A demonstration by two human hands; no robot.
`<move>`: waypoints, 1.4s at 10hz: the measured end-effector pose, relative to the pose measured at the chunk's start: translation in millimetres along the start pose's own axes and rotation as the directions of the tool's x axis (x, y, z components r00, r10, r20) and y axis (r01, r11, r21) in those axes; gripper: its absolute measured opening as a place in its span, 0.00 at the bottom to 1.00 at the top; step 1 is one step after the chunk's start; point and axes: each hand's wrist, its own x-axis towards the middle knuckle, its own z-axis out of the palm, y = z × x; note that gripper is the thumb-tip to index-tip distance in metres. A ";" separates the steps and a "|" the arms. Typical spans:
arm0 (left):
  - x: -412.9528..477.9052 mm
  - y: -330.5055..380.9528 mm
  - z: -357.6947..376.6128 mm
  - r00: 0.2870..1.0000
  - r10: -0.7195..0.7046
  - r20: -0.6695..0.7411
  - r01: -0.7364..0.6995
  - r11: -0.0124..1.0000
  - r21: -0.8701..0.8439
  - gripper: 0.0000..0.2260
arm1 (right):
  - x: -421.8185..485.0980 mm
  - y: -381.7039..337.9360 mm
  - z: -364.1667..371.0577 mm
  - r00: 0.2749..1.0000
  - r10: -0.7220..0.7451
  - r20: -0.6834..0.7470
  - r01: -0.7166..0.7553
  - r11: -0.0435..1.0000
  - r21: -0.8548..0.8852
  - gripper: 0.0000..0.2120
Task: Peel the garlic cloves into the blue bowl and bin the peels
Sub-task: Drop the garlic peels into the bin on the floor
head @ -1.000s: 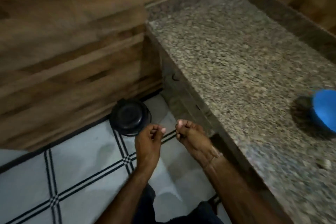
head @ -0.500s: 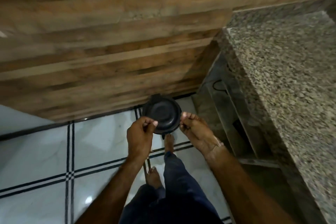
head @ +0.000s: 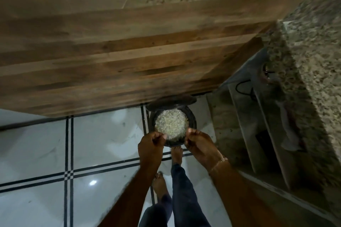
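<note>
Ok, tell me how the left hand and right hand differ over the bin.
The right hand has a band at its wrist; the left hand has a bare wrist. The left hand is at the bin's left rim, the right hand at its right. Both have curled fingers above the open bin.

Kitchen corner, dimly lit
We see a wood-plank wall meeting a glossy white floor with black double lines and one light glare; at right, a speckled granite tabletop over stone shelves.
</note>
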 end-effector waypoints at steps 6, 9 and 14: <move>182.6 -103.6 144.9 0.812 -0.580 0.063 0.583 0.798 -0.154 0.11 | 281.4 82.1 -24.0 0.963 0.005 -0.268 -0.077 0.963 -0.259 0.14; 160.5 -67.7 168.8 0.790 -0.513 0.336 0.583 0.799 -0.150 0.32 | 238.1 96.4 5.0 0.971 0.228 -0.068 -0.222 0.769 -0.600 0.20; -22.1 43.0 67.5 0.957 0.052 0.285 -0.099 0.984 0.151 0.21 | -13.4 24.7 -69.0 0.922 -0.386 -0.026 0.355 0.872 -0.336 0.17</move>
